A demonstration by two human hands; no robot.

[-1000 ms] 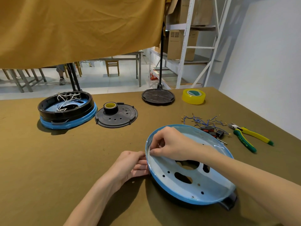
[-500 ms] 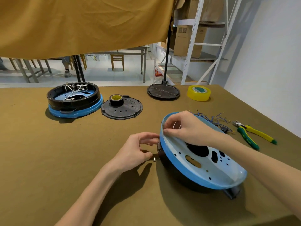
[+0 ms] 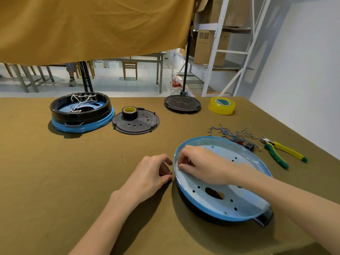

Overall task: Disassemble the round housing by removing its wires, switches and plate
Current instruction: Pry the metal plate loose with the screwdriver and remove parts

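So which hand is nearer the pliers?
Right. The right hand rests on the blue plate's left rim, across the plate from the pliers; the left hand sits farther left, off the plate.

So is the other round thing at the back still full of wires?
Yes. White wires still lie tangled inside the black and blue housing at the table's far left.

An olive-clothed table (image 3: 55,181) bears two housings (image 3: 220,197) (image 3: 81,113), plates (image 3: 136,122), tape (image 3: 222,105), wires (image 3: 230,132), pliers (image 3: 281,153).
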